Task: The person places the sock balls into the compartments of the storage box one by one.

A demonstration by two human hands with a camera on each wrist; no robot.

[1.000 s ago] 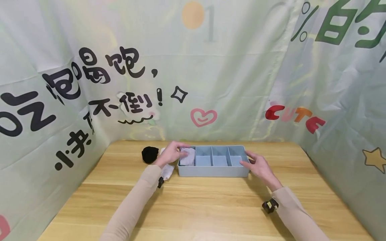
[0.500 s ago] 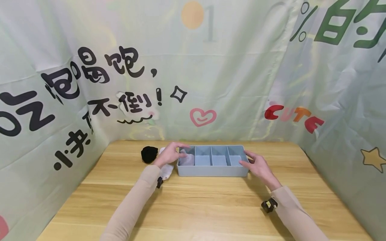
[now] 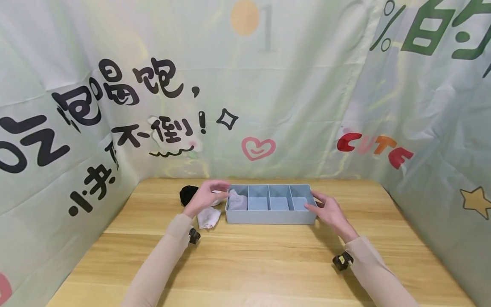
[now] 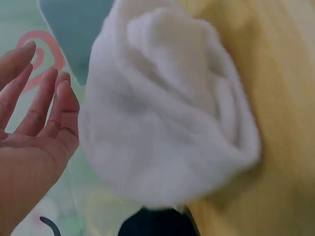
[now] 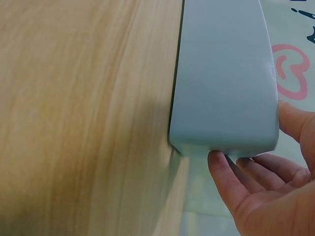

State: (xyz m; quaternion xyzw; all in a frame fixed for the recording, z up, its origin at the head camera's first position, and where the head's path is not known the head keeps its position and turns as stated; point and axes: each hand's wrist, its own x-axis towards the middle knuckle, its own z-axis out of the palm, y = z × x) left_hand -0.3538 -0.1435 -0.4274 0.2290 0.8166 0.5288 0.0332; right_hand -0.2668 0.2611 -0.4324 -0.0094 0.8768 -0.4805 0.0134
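A blue-grey divided storage box stands near the back of the table, with a row of compartments. In its leftmost compartment sits a bunched pale lilac-grey cloth. My left hand hovers left of the box with fingers spread loosely and nothing held. Beneath it lie a white cloth piece and a black bundle, partly covered by the hand. The left wrist view shows a soft white folded cloth up close. My right hand grips the box's right end, thumb at the rim, fingers against the end wall.
The wooden table stretches toward me in front of the box. Printed fabric curtain encloses the back and both sides. The box's other compartments show bare floors.
My left hand has let go of the lilac-grey cloth inside the left compartment and drawn back to the left. My right hand keeps its place on the box.
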